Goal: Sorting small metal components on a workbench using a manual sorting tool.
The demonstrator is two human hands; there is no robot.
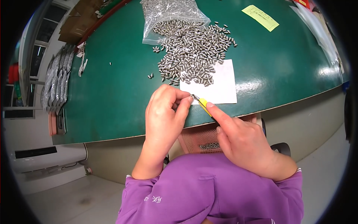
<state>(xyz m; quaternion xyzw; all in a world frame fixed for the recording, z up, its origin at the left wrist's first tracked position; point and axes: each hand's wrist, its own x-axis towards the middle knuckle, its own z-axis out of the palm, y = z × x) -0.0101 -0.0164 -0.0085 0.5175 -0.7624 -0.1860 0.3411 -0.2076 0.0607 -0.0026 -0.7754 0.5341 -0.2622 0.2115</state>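
My left hand is closed in a pinch above the near edge of the table. A small silvery metal piece shows at its fingertips, mostly covered. My right hand grips a slim yellow-and-black hand tool with a metal tip, the index finger laid along it. The tool's tip meets the piece at my left fingertips. Just beyond lies a white sheet of paper, with a heap of small pointed metal pieces partly over it.
Behind the heap lies a clear plastic bag spilling the same pieces onto the green table. A pink basket holding some pieces sits below the table edge. A yellow-green slip lies far right; filled bags are stacked at left.
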